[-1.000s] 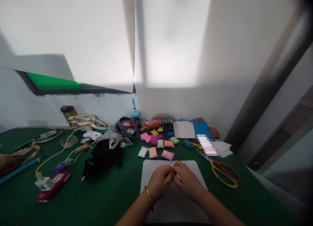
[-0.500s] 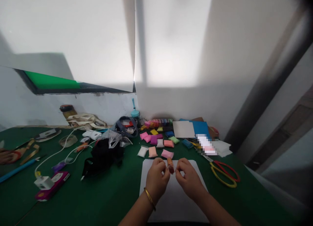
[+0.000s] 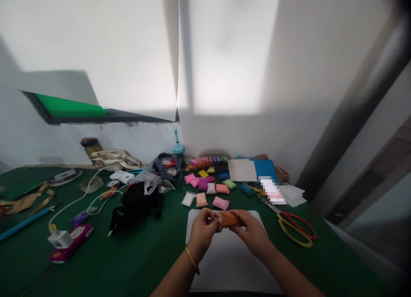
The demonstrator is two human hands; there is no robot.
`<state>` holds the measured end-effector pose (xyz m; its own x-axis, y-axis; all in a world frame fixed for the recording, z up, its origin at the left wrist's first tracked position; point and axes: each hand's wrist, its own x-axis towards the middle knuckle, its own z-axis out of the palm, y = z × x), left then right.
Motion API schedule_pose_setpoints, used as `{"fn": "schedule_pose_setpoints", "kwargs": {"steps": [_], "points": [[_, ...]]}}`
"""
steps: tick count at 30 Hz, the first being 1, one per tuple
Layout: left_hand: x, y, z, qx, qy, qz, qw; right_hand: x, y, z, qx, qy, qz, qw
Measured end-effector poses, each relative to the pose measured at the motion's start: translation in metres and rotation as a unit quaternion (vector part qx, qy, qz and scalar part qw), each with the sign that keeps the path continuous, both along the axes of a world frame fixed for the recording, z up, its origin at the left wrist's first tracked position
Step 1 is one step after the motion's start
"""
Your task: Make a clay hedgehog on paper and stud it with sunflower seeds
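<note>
Between my two hands is an orange-brown packet of modelling clay [image 3: 230, 219] in clear plastic wrap, held above a stack of white paper [image 3: 236, 262]. My left hand [image 3: 204, 229], with a gold bangle at the wrist, pinches the clear end of the wrapper. My right hand [image 3: 251, 232] is closed on the packet's other end, fingers behind it and thumb below. Just beyond the paper lie a pink packet [image 3: 221, 203], a peach packet [image 3: 202, 199] and a white packet [image 3: 188, 198].
Scissors [image 3: 297, 229] with red and yellow handles lie right of the paper. Farther back are several coloured packets and a white card [image 3: 242, 170]. To the left are a black cloth bag [image 3: 138, 205], white cables, a magenta power bank [image 3: 73, 244] and a blue pen-like tool [image 3: 27, 222].
The clay packet has turned from end-on to lying crosswise between my hands. My right hand, apart from it before, now grips its right end. At far left another person's hand has left the view.
</note>
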<state>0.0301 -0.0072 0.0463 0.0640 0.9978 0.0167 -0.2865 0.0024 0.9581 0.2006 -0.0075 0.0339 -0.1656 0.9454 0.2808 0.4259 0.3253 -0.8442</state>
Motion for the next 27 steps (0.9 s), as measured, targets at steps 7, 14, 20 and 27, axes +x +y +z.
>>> {"fn": "schedule_pose_setpoints", "kwargs": {"steps": [7, 14, 20, 27], "points": [[-0.001, 0.005, -0.008, 0.042, 0.156, 0.036, 0.986, -0.004, -0.002, 0.007, 0.049, -0.015, -0.019, 0.999], [-0.008, 0.003, -0.004, -0.03, 0.102, -0.075, 0.992, -0.003, -0.004, 0.015, 0.053, -0.039, 0.017, 0.998], [-0.01, 0.001, 0.0, -0.026, 0.109, -0.093, 0.989, -0.002, -0.003, 0.015, 0.025, -0.052, 0.033, 0.998], [-0.006, 0.003, 0.001, -0.003, 0.129, -0.078, 0.989, -0.004, -0.006, 0.016, 0.007, -0.064, 0.056, 0.996]]}}
